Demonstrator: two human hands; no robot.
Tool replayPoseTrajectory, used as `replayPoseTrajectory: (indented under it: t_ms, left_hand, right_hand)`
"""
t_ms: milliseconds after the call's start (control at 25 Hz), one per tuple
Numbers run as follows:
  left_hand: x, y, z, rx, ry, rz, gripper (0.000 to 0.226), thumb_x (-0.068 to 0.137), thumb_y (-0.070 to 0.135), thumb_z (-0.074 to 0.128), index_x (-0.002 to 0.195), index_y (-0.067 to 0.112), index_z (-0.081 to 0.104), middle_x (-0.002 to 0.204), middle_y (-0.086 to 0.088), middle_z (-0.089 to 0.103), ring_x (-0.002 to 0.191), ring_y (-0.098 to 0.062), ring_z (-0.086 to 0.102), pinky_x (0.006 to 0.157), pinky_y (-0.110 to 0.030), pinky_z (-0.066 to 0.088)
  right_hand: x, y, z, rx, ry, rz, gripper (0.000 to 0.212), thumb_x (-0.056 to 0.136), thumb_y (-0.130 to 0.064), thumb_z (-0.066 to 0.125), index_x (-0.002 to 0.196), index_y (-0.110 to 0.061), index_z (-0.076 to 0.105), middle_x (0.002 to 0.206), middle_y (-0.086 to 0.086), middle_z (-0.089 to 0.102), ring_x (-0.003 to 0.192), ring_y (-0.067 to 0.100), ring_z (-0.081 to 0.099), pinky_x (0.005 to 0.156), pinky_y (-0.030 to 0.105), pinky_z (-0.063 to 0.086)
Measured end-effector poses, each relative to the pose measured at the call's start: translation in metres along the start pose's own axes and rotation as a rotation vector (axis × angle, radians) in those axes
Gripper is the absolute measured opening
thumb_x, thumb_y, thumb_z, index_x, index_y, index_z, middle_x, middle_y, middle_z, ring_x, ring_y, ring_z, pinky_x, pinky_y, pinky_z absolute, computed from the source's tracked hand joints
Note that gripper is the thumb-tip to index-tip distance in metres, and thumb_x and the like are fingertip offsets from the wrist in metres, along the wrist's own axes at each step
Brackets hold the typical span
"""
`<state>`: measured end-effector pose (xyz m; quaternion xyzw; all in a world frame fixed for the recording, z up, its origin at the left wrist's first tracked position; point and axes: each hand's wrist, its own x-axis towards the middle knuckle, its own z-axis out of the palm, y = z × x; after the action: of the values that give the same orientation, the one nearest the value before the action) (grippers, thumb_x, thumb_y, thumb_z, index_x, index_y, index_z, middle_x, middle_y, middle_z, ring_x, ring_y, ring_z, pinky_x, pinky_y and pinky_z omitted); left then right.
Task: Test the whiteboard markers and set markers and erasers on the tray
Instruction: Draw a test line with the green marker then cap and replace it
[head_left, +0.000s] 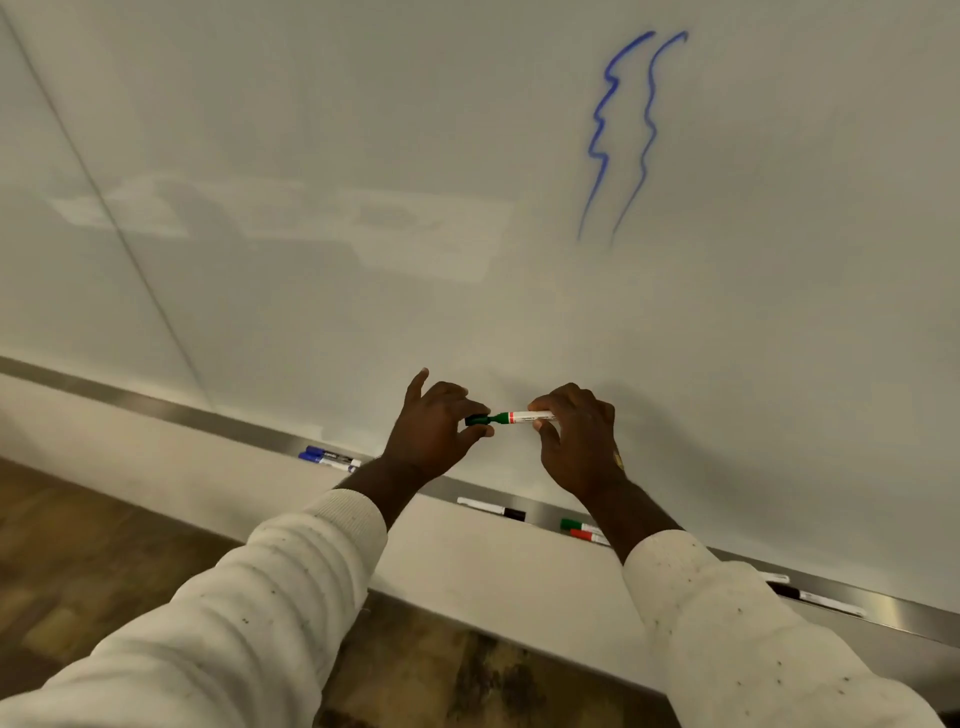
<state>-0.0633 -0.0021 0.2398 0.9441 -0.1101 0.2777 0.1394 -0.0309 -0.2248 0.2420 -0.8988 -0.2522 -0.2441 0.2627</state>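
Before the whiteboard (467, 156), a marker (524, 417) is held level between both hands, just off the board's lower part and above the tray (156, 402); its barrel is white with a red band and a green collar.

The left hand (434, 431) is closed on the dark green cap (478, 419); the cap is pinched between thumb and curled fingers, with the forefinger raised clear. Whether the cap is seated or partly drawn off cannot be told.

The right hand (576, 441) is clamped on the barrel's other end, thumb beneath and fingers curled over the top.

Two wavy blue lines (623, 135) are noted side by side on the board, high and to the right of the hands.

On the tray, a metal ledge along the board's foot, the following are recorded from left to right:
- two blue markers (327, 458), lying touching, left of the left wrist;
- a black marker (491, 508), lying between the two forearms;
- a green marker (577, 525) and a red marker (588, 535), lying together and partly hidden by the right wrist;
- a far marker (821, 600), black-capped, lying beyond the right sleeve; a further white item beside it is too blurred to identify.

Both forearms are covered by cream knitted sleeves (291, 582); a patterned brown floor (78, 545) is seen below the ledge.
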Motion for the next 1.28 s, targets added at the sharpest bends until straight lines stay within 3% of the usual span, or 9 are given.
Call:
replayPoseTrajectory:
  t_ms: [480, 600, 760, 960, 1120, 1280]
  left_hand:
    - [-0.051, -0.099, -0.004, 0.008, -0.166, -0.082, 0.019, 0.089, 0.033, 0.067, 0.103, 0.024, 0.075, 0.108, -0.001, 0.073, 0.119, -0.013, 0.058, 0.120, -0.046, 0.009]
    - [-0.053, -0.140, -0.012, 0.028, -0.210, -0.031, 0.015, 0.090, 0.027, 0.067, 0.099, 0.019, 0.076, 0.102, -0.004, 0.075, 0.115, -0.017, 0.062, 0.120, -0.047, 0.010]
    - [-0.064, -0.212, -0.017, 0.028, -0.251, -0.017, 0.012, 0.088, 0.023, 0.069, 0.095, 0.016, 0.077, 0.096, -0.008, 0.075, 0.108, -0.019, 0.066, 0.120, -0.046, 0.010]
    - [-0.098, -0.287, -0.025, 0.031, -0.295, -0.111, 0.014, 0.090, 0.030, 0.064, 0.095, 0.024, 0.076, 0.089, 0.002, 0.074, 0.099, -0.014, 0.066, 0.122, -0.040, 0.005]
    - [-0.132, -0.337, -0.044, 0.014, -0.384, -0.325, 0.021, 0.090, 0.045, 0.062, 0.101, 0.032, 0.073, 0.105, 0.008, 0.072, 0.114, -0.009, 0.058, 0.121, -0.039, 0.000]
    - [-0.176, -0.374, -0.057, 0.078, -0.530, -0.403, 0.030, 0.090, 0.050, 0.059, 0.111, 0.033, 0.070, 0.122, 0.007, 0.066, 0.130, -0.009, 0.046, 0.120, -0.046, 0.000]
  right_hand:
    - [0.015, -0.071, 0.109, 0.001, -0.211, -0.038, 0.020, 0.084, -0.016, 0.070, 0.103, -0.024, 0.069, 0.097, -0.008, 0.061, 0.094, 0.017, 0.055, 0.081, 0.030, 0.027]
    - [0.032, -0.098, 0.144, 0.002, -0.241, -0.008, 0.020, 0.084, -0.012, 0.067, 0.100, -0.023, 0.070, 0.096, -0.007, 0.061, 0.094, 0.018, 0.054, 0.079, 0.029, 0.022]
    - [0.052, -0.140, 0.204, 0.009, -0.312, 0.022, 0.022, 0.081, -0.011, 0.064, 0.097, -0.025, 0.071, 0.093, -0.007, 0.061, 0.092, 0.019, 0.054, 0.080, 0.033, 0.026]
    - [0.070, -0.188, 0.268, 0.006, -0.431, -0.027, 0.024, 0.080, -0.015, 0.063, 0.098, -0.030, 0.070, 0.096, -0.010, 0.060, 0.093, 0.016, 0.053, 0.081, 0.031, 0.025]
    - [0.065, -0.229, 0.319, 0.022, -0.523, -0.111, 0.018, 0.085, -0.025, 0.064, 0.102, -0.031, 0.066, 0.098, -0.011, 0.062, 0.095, 0.014, 0.055, 0.083, 0.031, 0.029]
    - [0.045, -0.259, 0.364, 0.088, -0.589, -0.171, 0.020, 0.089, -0.032, 0.063, 0.108, -0.029, 0.066, 0.106, -0.011, 0.065, 0.106, 0.012, 0.055, 0.095, 0.033, 0.033]
